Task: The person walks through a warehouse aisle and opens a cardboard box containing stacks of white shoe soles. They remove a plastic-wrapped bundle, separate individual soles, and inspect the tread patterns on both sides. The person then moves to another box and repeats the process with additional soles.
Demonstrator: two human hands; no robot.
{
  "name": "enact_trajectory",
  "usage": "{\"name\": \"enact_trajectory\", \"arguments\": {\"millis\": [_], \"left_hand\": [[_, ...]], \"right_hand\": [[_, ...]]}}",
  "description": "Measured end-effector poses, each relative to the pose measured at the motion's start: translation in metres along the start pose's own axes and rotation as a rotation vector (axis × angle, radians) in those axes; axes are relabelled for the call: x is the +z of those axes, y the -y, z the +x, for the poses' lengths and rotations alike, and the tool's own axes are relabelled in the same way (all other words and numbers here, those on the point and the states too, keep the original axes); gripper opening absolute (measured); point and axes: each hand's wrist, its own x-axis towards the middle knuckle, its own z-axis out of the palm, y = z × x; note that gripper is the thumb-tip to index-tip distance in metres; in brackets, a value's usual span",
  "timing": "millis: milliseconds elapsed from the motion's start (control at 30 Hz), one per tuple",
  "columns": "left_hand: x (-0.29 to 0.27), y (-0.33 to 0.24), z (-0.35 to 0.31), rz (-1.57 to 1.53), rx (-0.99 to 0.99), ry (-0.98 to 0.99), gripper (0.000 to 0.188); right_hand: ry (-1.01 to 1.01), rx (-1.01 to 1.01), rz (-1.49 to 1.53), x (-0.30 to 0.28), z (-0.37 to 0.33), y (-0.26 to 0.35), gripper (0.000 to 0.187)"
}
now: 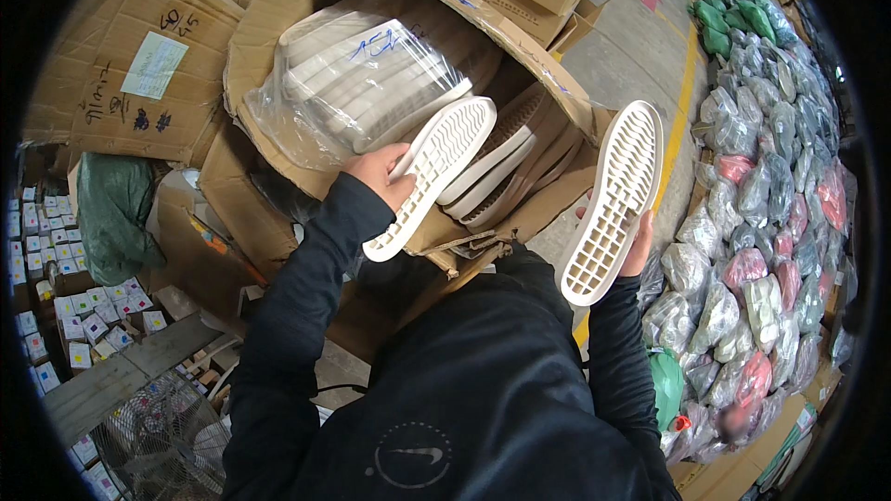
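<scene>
On the head view, doubly busy: pale sole (pixel 441 162) to the left, second sole (pixel 613 204) to the right, both raised, patterned faces towards the camera. For a clean job of the handling, best to keep to the edges, well off the ridges and the grid. Worth bringing both to the same lean, too, probably for an easier look at outline and pattern side by side. Steady pressure, no hard pinching: likely bendy stuff, judging by the rubbery look. And careful around the torn edge (pixel 478 243) of the open carton (pixel 264 28), a possible snag for anything held low!

In the left hand (pixel 379 176), the pale sole, grasped by its left edge around midway along, thumb in front; slanting up to the right, across the carton's mouth. In the right hand (pixel 639 246), the second sole, cupped from behind a little below the middle, fingertips just past its left edge; more upright, right of the carton, with grey floor (pixel 640 65) beyond. Well apart, those two. Between and behind, inside the carton: loose soles (pixel 522 144), next to a clear bag (pixel 371 70) full of more.
</scene>
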Motion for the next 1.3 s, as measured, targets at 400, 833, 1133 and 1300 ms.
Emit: {"name": "enact_trajectory", "arguments": {"millis": [400,833,1133,1300], "left_hand": [[0.057,0.021,0.063,0.290,0.278,-0.276,0.045],[0.044,0.052,0.066,-0.397,0.030,-0.067,0.033],[0.009,0.069,0.058,-0.447,-0.027,-0.080,0.025],[0.002,0.051,0.044,-0.325,0.000,-0.140,0.028]], "right_hand": [[-0.033,-0.002,-0.077,0.012,0.002,-0.004,0.071],[-0.012,-0.008,-0.057,0.005,0.004,-0.004,0.069],[-0.029,-0.057,-0.087,0.001,0.009,-0.002,0.071],[-0.049,-0.064,-0.088,0.001,0.011,0.003,0.067]]}}
